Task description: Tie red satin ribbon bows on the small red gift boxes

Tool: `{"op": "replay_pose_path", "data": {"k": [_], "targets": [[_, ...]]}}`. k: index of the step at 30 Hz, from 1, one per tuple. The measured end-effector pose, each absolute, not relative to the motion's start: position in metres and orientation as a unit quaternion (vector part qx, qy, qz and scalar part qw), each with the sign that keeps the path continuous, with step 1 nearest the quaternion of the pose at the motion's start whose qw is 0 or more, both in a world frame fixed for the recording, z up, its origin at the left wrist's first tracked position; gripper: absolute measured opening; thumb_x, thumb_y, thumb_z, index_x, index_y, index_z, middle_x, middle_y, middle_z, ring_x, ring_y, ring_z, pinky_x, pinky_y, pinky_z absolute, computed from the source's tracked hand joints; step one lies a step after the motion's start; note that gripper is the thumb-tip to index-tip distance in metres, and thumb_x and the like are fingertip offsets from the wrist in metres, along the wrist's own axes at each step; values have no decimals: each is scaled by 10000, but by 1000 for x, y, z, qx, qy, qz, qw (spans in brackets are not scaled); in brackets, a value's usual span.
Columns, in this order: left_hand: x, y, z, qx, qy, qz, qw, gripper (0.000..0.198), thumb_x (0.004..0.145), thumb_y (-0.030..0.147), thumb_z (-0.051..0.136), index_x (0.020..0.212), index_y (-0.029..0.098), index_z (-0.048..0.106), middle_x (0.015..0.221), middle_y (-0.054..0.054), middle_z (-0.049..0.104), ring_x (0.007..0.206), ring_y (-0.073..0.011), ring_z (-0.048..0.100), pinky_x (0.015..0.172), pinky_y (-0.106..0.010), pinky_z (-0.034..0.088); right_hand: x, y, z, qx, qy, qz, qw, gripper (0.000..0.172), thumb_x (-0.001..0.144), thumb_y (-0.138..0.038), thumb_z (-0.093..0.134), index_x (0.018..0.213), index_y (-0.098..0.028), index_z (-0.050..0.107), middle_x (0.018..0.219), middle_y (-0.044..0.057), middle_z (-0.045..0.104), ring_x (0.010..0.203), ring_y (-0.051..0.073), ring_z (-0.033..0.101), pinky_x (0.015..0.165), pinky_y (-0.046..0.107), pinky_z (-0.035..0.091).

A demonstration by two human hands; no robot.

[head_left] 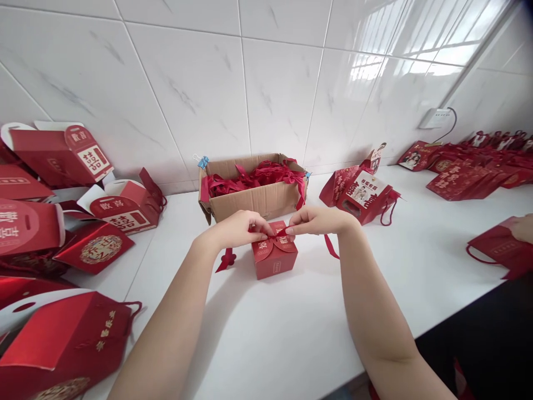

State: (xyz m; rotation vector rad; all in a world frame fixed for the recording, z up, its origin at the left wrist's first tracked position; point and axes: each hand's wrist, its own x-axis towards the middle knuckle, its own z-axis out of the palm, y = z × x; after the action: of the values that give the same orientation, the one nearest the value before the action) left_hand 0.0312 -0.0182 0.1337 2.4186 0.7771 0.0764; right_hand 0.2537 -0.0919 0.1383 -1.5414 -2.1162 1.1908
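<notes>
A small red gift box with pale printed characters and curved top flaps stands on the white table in front of me. Across its top runs a dark red ribbon. My left hand pinches the ribbon at the left of the box top, and one tail hangs below that wrist. From the right, my right hand grips the ribbon between thumb and fingers. Its other tail dangles under my right wrist. How the ribbon crosses at the middle is partly hidden by my fingers.
Behind the box sits a cardboard box of red ribbons, with blue clips. Red gift boxes crowd the left side; another stands right of centre. Flat red packages lie far right, where another person's hand holds a red bag.
</notes>
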Motion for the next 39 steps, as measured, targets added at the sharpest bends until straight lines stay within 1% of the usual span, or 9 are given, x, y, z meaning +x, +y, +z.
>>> {"op": "replay_pose_path", "data": {"k": [4, 8, 11, 14, 24, 28, 33, 36, 39], "targets": [[31, -17, 134, 908, 262, -1, 328, 247, 763, 394, 573, 928, 306, 734, 926, -13, 624, 781, -158, 579, 659, -245, 450, 255, -92, 140, -447, -746, 464, 168, 333, 822, -457, 550, 782, -142, 651, 539, -70, 310, 496, 65, 243, 466, 233, 215], [31, -18, 134, 898, 253, -38, 357, 241, 738, 407, 602, 895, 297, 749, 917, -12, 637, 743, -148, 575, 613, -229, 431, 258, -96, 143, -453, -749, 466, 133, 259, 768, -393, 626, 786, -143, 693, 552, -53, 431, 499, 60, 328, 460, 219, 285], [31, -21, 137, 899, 258, -49, 350, 241, 744, 401, 592, 903, 308, 748, 898, -2, 657, 715, -138, 568, 587, -221, 415, 261, -102, 146, -531, -730, 415, 113, 222, 735, -355, 651, 862, -192, 735, 649, -12, 578, 554, 84, 448, 467, 213, 357], [31, -24, 140, 897, 272, -60, 342, 256, 749, 412, 578, 926, 321, 739, 887, 13, 677, 688, -135, 559, 548, -218, 395, 261, -104, 146, -630, -698, 300, 160, 185, 724, -282, 636, 853, -234, 759, 757, 10, 674, 651, 118, 536, 503, 217, 394], [32, -31, 145, 884, 302, -77, 348, 254, 723, 414, 609, 909, 287, 726, 695, 16, 640, 559, -117, 493, 486, -236, 341, 256, -101, 143, -679, -655, 151, 297, 191, 736, -267, 593, 825, -218, 755, 821, 21, 708, 683, 143, 592, 545, 233, 430], [32, -30, 144, 883, 309, -62, 348, 261, 694, 438, 637, 879, 253, 643, 699, 15, 597, 597, -133, 516, 484, -231, 348, 272, -111, 146, -728, -627, 160, 227, 226, 690, -289, 657, 897, -239, 733, 775, 14, 687, 682, 161, 602, 570, 256, 445], [30, -29, 141, 872, 360, -50, 329, 345, 645, 462, 662, 838, 235, 487, 808, 5, 604, 580, -132, 526, 448, -226, 346, 283, -123, 150, -719, -640, 246, 115, 538, 591, -412, 761, 1101, -273, 659, 992, 47, 668, 829, 206, 624, 646, 280, 481], [29, -28, 139, 875, 359, -60, 319, 357, 653, 489, 648, 832, 236, 471, 820, 8, 616, 572, -132, 541, 447, -229, 353, 266, -125, 156, -672, -688, 239, 135, 386, 684, -450, 685, 1027, -274, 685, 1033, 37, 660, 903, 200, 601, 685, 269, 470], [27, -27, 139, 880, 353, -67, 311, 333, 699, 506, 599, 870, 241, 492, 821, 6, 641, 579, -139, 562, 467, -236, 370, 239, -119, 157, -623, -730, 236, 151, 190, 743, -389, 627, 826, -234, 702, 893, 18, 680, 784, 162, 593, 600, 241, 427]]}}
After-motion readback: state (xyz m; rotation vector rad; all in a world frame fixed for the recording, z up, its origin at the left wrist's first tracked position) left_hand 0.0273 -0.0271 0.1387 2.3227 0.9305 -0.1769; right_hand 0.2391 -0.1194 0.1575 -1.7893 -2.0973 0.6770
